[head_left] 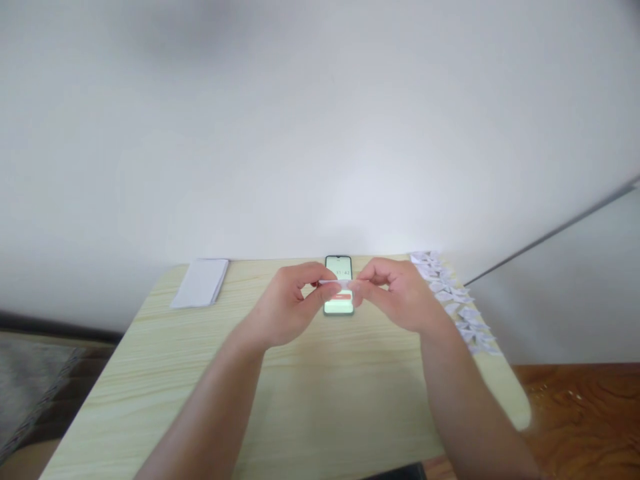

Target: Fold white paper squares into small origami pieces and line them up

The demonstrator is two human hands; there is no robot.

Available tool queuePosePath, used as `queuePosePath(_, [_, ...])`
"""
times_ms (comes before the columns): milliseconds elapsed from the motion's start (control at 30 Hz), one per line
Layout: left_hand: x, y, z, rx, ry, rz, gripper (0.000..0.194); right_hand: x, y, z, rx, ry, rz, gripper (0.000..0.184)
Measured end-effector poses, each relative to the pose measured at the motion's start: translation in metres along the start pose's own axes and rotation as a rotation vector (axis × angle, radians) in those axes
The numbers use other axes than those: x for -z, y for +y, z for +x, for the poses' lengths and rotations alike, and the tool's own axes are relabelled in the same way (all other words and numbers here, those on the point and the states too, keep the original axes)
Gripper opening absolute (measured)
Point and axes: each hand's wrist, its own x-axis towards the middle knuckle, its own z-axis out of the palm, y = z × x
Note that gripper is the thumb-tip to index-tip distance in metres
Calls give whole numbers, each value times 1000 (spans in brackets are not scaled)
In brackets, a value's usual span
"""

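Between my two hands is a small folded piece of white paper (342, 283), raised above the table in front of a phone. My left hand (300, 303) pinches its left end between thumb and fingers. At the other end, my right hand (390, 290) closes thumb and fingers on the paper too. Fingertips cover much of the piece, so its exact folded shape is hard to make out. Behind it lies the phone (339, 308), its lit screen showing digits and a red bar, partly hidden by the fingers.
A stack of white paper sheets (201, 283) lies at the table's back left. Several folded white paper pieces (453, 293) line the right edge. The light wooden table (200, 353) meets a white wall (300, 133) at the back. A dark object (400, 472) shows at the bottom edge.
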Motion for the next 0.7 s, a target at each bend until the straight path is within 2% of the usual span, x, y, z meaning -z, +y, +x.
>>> queuePosePath(200, [-26,-8,-46,80,-54,-26,29,-34,16,-44,-122,-104,243,30])
queuePosePath(333, [-38,-3,-77,118,-63,-53,28,-47,19,-73,-122,-105,249,29])
queuePosePath(567, [-41,11,-107,173,-12,-48,26,-54,6,-103,-133,-63,196,27])
queuePosePath(700, [-41,22,-118,157,-27,8,26,-49,-7,-116,-64,-60,127,30])
